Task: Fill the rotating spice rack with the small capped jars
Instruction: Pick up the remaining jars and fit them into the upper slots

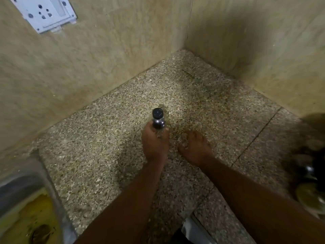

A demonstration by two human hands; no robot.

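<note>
One jar (158, 120), base within left fingers (148, 127)

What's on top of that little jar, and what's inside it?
A dark round cap sits on top of the jar. The left hand grips its clear body, hiding most of it, so any contents cannot be made out.

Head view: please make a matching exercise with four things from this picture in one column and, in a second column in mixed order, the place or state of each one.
Things
1. capped jar
2. right hand
3. sink
4. socket plate

Places or states
A. fixed on the wall, top left
B. gripped by the left hand
C. at the bottom left edge of the view
D. holds nothing, down on the speckled counter

Pairs: 1-B, 2-D, 3-C, 4-A
</note>
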